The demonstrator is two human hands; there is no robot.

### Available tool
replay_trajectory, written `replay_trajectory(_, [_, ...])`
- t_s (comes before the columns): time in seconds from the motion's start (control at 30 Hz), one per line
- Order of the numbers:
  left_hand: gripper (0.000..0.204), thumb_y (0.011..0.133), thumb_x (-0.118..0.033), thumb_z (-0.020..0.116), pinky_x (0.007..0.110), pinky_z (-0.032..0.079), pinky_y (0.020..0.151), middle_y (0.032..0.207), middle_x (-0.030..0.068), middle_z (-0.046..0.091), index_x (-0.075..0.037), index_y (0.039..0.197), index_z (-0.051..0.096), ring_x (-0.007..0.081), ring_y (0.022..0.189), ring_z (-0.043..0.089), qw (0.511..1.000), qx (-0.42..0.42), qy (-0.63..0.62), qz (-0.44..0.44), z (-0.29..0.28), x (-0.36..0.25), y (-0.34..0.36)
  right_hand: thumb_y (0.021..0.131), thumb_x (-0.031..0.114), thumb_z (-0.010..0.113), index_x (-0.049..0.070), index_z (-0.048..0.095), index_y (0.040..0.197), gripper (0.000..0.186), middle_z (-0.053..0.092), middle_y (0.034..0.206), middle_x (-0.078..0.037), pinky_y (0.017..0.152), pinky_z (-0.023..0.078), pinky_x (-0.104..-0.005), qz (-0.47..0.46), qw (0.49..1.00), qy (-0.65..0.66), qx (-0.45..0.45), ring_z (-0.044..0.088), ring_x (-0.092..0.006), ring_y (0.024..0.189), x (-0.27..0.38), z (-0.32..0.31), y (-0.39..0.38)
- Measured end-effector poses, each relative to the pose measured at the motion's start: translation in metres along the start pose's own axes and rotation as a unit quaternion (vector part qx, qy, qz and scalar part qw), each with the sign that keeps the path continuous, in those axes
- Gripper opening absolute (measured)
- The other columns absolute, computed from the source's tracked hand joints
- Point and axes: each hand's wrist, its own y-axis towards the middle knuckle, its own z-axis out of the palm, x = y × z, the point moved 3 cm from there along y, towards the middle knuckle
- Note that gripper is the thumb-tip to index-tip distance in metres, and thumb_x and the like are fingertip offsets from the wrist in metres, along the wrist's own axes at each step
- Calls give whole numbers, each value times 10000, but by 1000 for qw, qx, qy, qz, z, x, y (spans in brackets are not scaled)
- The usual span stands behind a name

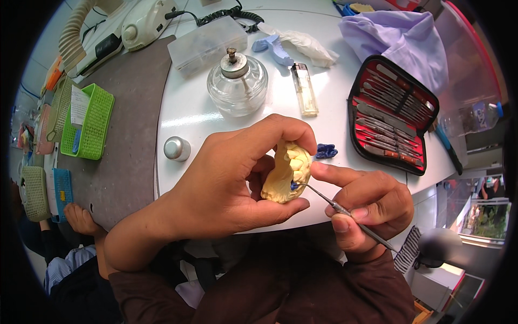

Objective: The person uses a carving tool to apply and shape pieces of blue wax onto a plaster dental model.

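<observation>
My left hand is closed round a cream plaster dental model, its row of teeth turned to the right. A small patch of dark blue wax sits on one tooth near the lower end of the row. In my right hand is a thin metal wax carver, gripped like a pen between thumb and fingers. Its bent tip meets the blue wax. My right index finger reaches to the model's edge. Behind the model lies a lump of blue wax on the white table.
A glass spirit lamp, its metal cap and a lighter stand or lie beyond my hands. To the right is an open case of carving tools. Green basket at left; another person's hand rests near the mat.
</observation>
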Motion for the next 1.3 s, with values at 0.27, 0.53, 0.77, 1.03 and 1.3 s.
replay_trajectory(0.27, [577, 738, -28, 847, 192, 543, 651, 1053, 37, 586, -10, 1207, 512, 58, 853, 631, 1000, 3, 0, 0, 0, 0, 0, 881, 96, 750, 95, 435, 981, 330, 591, 764, -95, 849, 605, -467, -10, 1000, 0, 2, 730, -385, 881, -1, 1, 0])
replay_trajectory(0.53, [581, 738, -26, 847, 192, 539, 651, 1051, 33, 585, -9, 1210, 509, 55, 853, 628, 1000, 7, 1, 7, 0, 0, 1, 881, 92, 748, 94, 435, 984, 329, 591, 755, -90, 849, 606, -464, -10, 1000, -1, 1, 729, -386, 883, -1, 1, 1])
replay_trajectory(0.77, [578, 739, -26, 847, 192, 535, 652, 1048, 30, 583, -9, 1207, 508, 52, 850, 623, 1000, 6, -4, -5, 0, 0, 1, 878, 91, 752, 94, 441, 985, 328, 595, 752, -94, 850, 604, -472, -6, 1000, -2, 0, 730, -382, 881, 0, 0, 0])
replay_trajectory(1.03, [585, 745, -14, 846, 194, 533, 675, 1046, 31, 577, -10, 1213, 495, 53, 887, 611, 1000, 15, -14, -7, 1, 0, 1, 883, 121, 758, 93, 441, 977, 331, 590, 743, -89, 858, 599, -474, -8, 1000, 12, -19, 729, -378, 880, 0, 1, 1])
replay_trajectory(1.3, [588, 760, 2, 836, 208, 513, 734, 1041, 50, 588, -32, 1219, 470, 71, 922, 586, 995, 28, -73, -64, -1, -5, -3, 856, 220, 791, 118, 479, 922, 335, 524, 737, -39, 555, 478, -288, -44, 994, -31, -98, 569, -189, 665, 10, -22, 21])
